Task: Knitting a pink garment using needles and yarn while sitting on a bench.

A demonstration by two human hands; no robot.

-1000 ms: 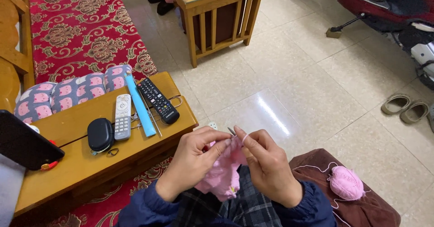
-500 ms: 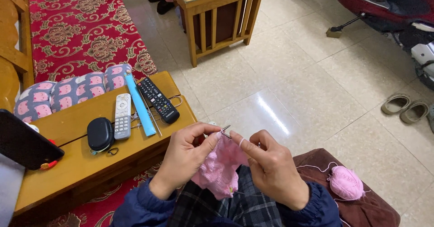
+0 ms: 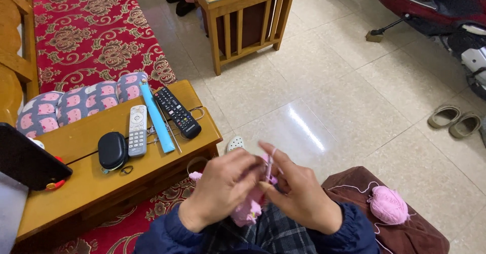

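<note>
Head view is showing both hands working closer together now than a moment ago. The left hand [image 3: 223,185] and right hand [image 3: 298,196] are pinching the pink knitting [image 3: 246,211] in the lap, fingers closed on it. The yarn ball [image 3: 389,205] is sitting right of the knitting.

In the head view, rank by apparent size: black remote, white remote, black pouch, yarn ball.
1. Black remote
2. White remote
3. Black pouch and yarn ball: they look alike, and the ball sits nearer the camera, so no ranking.
</note>
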